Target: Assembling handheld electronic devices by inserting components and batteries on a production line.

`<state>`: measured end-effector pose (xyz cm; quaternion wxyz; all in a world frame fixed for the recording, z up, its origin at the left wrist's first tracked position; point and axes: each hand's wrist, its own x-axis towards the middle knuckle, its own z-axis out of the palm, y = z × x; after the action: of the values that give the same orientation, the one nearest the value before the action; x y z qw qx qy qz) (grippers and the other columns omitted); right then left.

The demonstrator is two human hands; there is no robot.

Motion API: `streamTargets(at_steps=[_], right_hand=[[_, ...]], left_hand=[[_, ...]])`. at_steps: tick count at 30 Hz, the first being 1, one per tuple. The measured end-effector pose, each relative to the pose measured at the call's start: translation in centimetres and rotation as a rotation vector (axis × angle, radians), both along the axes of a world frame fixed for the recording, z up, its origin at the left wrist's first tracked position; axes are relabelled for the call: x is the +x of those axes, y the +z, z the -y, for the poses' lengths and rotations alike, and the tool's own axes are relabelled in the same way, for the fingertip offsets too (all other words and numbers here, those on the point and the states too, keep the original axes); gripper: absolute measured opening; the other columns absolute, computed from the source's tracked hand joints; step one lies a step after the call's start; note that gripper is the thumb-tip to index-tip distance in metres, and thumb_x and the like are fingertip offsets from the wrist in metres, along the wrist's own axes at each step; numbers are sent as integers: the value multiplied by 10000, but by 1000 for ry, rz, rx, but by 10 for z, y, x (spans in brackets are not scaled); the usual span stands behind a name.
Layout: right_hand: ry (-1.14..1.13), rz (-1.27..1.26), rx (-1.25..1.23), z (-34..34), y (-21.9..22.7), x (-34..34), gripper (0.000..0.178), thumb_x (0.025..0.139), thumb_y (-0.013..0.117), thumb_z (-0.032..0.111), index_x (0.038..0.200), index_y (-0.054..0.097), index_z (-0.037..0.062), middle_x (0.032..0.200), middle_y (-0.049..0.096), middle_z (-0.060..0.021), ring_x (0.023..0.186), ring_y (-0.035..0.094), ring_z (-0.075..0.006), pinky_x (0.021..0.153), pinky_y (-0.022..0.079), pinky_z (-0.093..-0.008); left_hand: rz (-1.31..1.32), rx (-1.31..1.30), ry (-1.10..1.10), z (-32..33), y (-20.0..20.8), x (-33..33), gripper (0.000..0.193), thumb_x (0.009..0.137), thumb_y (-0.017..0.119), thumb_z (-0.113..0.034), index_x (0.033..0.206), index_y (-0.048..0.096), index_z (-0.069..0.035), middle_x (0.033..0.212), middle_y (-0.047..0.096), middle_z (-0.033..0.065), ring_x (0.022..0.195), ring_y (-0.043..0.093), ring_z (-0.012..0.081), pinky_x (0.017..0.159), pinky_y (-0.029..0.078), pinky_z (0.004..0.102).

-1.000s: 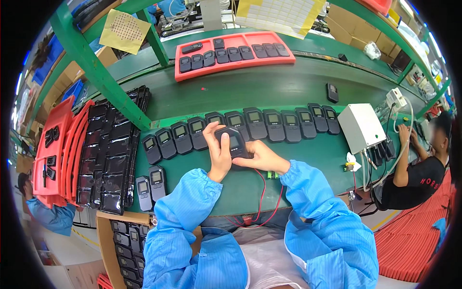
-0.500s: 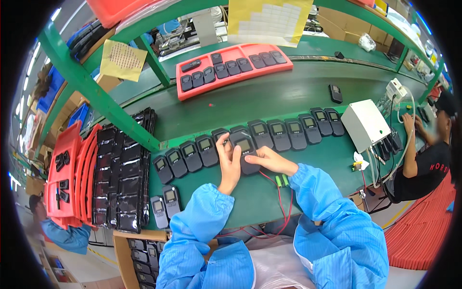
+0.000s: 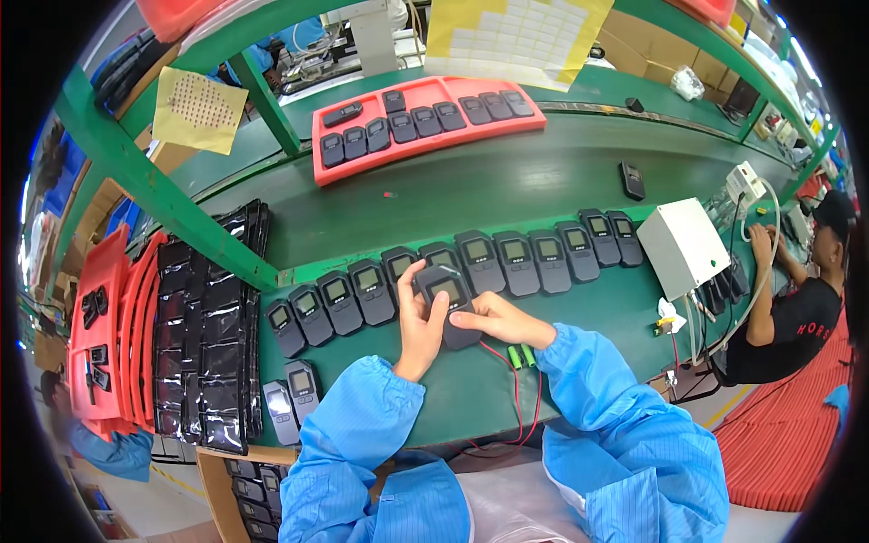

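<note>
I hold a dark grey handheld device (image 3: 450, 303) with a small screen, face up, just above the green bench (image 3: 453, 398). My left hand (image 3: 418, 324) grips its left edge, thumb on the front. My right hand (image 3: 502, 319) holds its lower right side. Red and black wires (image 3: 516, 398) run from under the device toward me, past a small green battery holder (image 3: 520, 356). Behind my hands, a curved row of several identical devices (image 3: 507, 258) lies across the bench.
A red tray (image 3: 425, 122) of more devices sits on the green conveyor, with one lone device (image 3: 632, 179) further right. Black trays (image 3: 204, 326) and red trays (image 3: 109, 326) are stacked at left. A white box (image 3: 685, 246) stands at right, beside a seated person (image 3: 787, 308).
The view has shifted, so the bench and my hands sit slightly differently in frame. Both hands keep hold of the same device.
</note>
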<state>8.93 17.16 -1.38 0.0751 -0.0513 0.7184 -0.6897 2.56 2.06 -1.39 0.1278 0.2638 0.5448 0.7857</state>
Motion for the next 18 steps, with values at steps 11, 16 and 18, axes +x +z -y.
streamTargets(at_steps=[11,16,18], right_hand=[[26,14,-103,3,25,5,442,927,572,384,693,607,10,637,509,72,608,417,-23,514,334,-234],[58,39,38,-7,10,4,445,927,573,382,685,601,10,613,474,76,585,392,-24,490,312,-245],[66,32,46,-5,10,6,452,928,569,386,672,592,14,597,448,77,572,373,-26,475,295,-253]], left_hand=[[3,-26,-9,1,-3,0,542,897,525,12,1360,253,-59,1122,564,119,1000,571,165,852,468,290],[-48,-39,10,-1,-2,-1,547,884,525,27,1354,257,-52,1144,552,130,1008,571,173,866,468,299],[-35,-30,6,0,-3,1,548,881,527,30,1353,260,-51,1149,549,132,1013,570,176,869,468,301]])
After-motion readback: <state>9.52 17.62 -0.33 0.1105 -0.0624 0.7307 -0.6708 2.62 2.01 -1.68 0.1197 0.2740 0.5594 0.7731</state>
